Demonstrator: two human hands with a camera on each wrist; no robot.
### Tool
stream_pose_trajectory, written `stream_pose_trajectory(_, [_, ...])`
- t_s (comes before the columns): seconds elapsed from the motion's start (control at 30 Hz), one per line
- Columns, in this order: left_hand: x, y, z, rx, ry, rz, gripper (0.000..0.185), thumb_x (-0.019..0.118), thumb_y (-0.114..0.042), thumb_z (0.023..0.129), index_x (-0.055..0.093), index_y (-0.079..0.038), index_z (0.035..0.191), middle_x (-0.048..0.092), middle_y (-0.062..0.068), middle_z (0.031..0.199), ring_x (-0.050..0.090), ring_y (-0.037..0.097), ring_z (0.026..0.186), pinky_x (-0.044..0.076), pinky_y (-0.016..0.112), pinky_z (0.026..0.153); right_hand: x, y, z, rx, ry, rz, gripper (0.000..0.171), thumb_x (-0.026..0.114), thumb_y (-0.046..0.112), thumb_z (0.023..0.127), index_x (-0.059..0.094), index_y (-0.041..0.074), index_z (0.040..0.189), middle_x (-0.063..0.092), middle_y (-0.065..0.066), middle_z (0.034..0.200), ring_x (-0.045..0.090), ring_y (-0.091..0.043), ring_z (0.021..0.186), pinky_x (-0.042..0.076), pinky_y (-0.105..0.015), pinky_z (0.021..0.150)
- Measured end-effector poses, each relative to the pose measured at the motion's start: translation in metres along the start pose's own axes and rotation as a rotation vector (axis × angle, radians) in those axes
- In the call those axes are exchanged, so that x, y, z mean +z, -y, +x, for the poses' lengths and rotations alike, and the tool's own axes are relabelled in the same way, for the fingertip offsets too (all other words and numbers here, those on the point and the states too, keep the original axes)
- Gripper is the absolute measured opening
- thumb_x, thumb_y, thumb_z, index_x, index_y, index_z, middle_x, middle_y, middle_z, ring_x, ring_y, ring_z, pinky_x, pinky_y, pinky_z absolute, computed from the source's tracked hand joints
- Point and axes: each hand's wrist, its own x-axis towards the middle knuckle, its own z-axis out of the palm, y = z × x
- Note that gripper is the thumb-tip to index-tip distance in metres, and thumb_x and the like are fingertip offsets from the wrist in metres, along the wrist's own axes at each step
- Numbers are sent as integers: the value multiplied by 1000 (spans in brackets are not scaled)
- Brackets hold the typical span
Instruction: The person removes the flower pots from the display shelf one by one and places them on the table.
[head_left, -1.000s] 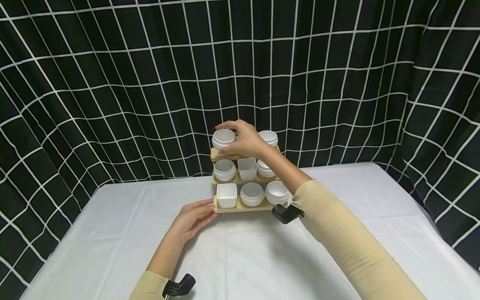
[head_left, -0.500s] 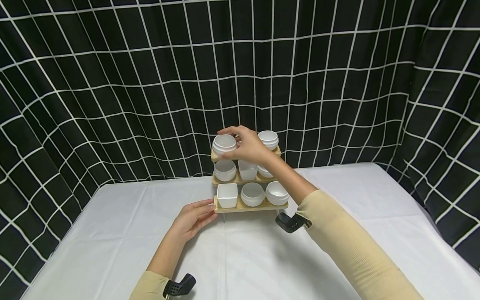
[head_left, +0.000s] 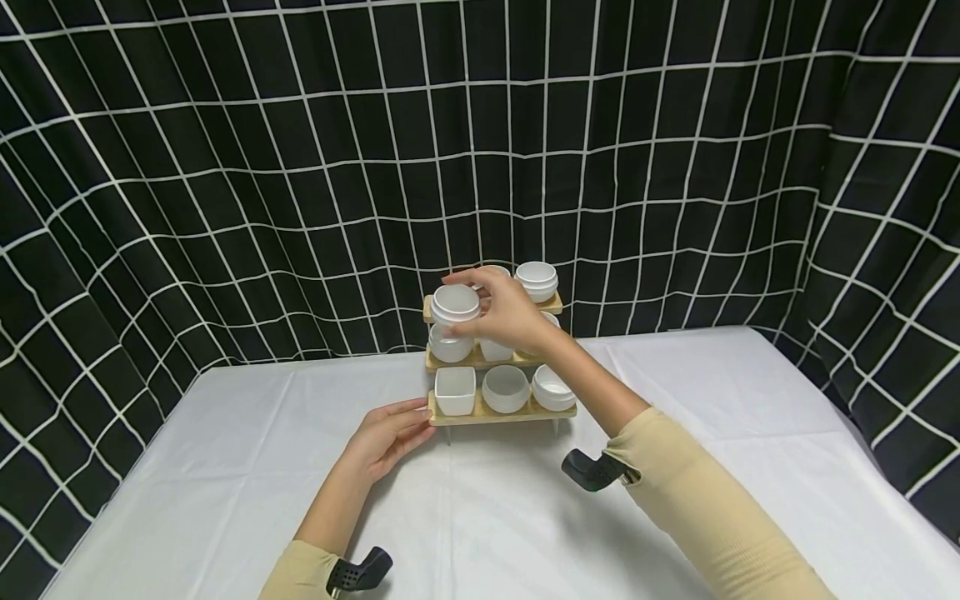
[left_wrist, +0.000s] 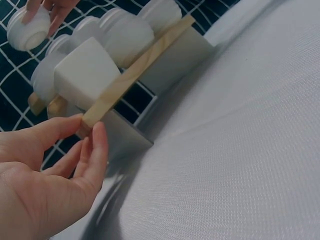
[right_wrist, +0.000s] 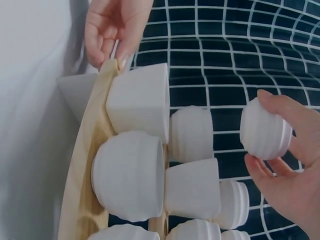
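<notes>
Head view, ribbed white cup (head_left: 454,303) pinched between right hand (head_left: 504,313) fingers (head_left: 476,277)

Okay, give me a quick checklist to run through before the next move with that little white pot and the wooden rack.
1. Right hand grips the ribbed white pot: ok.
2. Pot lifted off the top shelf: ok, it is held in front of the rack.
3. Left hand steadies the bottom shelf at its left end: ok.
4. Other pots upright in their places: ok where visible; some hidden behind the hand.
5. Pot empty: cannot tell.
</notes>
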Motion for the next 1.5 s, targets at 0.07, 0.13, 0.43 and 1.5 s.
stream_pose_trajectory(0.07, [0, 0, 0, -1, -3, -3, 46, 58, 9, 102, 48, 19, 145, 70, 14, 110, 73, 10, 90, 66, 21, 86, 1, 0, -3, -2, 1, 14, 67, 92, 5, 80, 64, 0, 140, 57, -19, 143, 59, -34, 125, 55, -45, 110])
stream_pose_trajectory(0.13, [1, 0, 0, -2, -4, -6, 46, 58, 9, 102, 48, 19, 145, 70, 14, 110, 73, 10, 90, 65, 21, 86, 1, 1, -6, -7, -1, 13, 68, 92, 7, 79, 65, 1, 141, 57, -17, 143, 59, -33, 126, 54, -46, 112])
stream_pose_trajectory(0.43, [-1, -1, -1, 9, 21, -15, 48, 58, 8, 103, 44, 20, 147, 70, 13, 110, 72, 9, 92, 65, 21, 89, 2, 2, -15, -51, -7, 23, 68, 92, 5, 79, 63, -2, 140, 62, -19, 139, 64, -34, 124, 57, -45, 111])
stream_pose_trajectory(1.5, [0, 1, -2, 14, 4, 6, 47, 59, 7, 102, 47, 19, 145, 71, 15, 113, 73, 10, 92, 65, 22, 90, 5, -8, -61, -19, -30, 50, 69, 93, 3, 77, 65, 1, 140, 57, -18, 148, 61, -36, 129, 56, -49, 112])
